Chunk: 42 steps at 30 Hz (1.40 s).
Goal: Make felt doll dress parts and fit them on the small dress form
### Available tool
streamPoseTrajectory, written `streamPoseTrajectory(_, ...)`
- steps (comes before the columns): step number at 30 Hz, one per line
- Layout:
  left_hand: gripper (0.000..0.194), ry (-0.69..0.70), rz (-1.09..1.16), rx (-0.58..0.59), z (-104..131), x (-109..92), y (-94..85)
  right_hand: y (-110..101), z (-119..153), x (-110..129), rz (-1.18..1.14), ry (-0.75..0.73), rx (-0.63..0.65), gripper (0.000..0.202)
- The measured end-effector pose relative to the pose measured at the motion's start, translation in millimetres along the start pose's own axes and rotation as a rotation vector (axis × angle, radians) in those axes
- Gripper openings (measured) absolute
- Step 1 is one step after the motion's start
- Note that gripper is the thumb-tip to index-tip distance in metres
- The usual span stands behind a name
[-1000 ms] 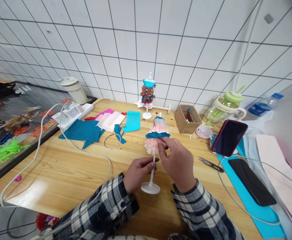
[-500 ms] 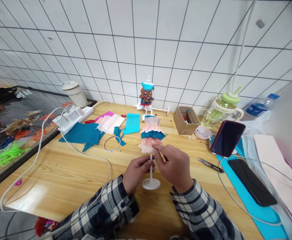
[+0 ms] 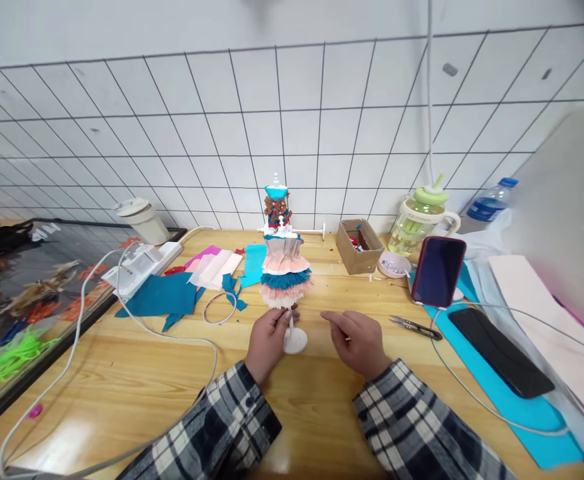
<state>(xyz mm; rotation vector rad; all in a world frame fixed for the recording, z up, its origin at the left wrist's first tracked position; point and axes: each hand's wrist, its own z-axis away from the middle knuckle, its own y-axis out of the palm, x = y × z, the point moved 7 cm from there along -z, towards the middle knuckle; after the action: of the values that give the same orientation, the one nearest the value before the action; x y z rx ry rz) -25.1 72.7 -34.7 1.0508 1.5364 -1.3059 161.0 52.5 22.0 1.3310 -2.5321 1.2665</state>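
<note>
A miniature dress form stands in front of me, wearing a tiered paper dress in pale pink and dark teal with fringed lower layers. Its thin white pole ends in a round base. My left hand is closed round the pole just under the hem, and the fingertips behind it are partly hidden. To the right, my right hand hovers apart from the dress. Its index finger points toward the pole, the thumb sits lower with a gap, and the other fingers curl; I see nothing held.
Behind stands a second dress form. Teal paper, pink sheets and a ring lie left, near a power strip. Rightward are a cardboard box, bead dish, thread snips, and phones.
My right hand has let go of the hem and moved away to the right. The dress form leans slightly left at the top, still in my left hand. The view has shifted.
</note>
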Motion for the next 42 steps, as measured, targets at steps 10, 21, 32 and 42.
streamPoseTrajectory(10, 0.032, 0.251, -0.226, 0.015, -80, -16, 65.2, 22, 29, -70, -0.098, 0.503, 0.175, 0.028)
streamPoseTrajectory(21, 0.03, 0.306, -0.316, 0.086, -80, -3, 68.8, 38, 27, -75, -0.03, 0.541, 0.324, 0.029)
streamPoseTrajectory(32, 0.038, 0.348, -0.405, 0.128, -66, -10, 62.1, 39, 32, -83, -0.05, 0.566, 0.316, 0.027)
streamPoseTrajectory(42, 0.03, 0.18, -0.847, -0.12, -51, 10, -80.6, 39, 42, -92, -0.166, 0.608, 0.307, 0.034)
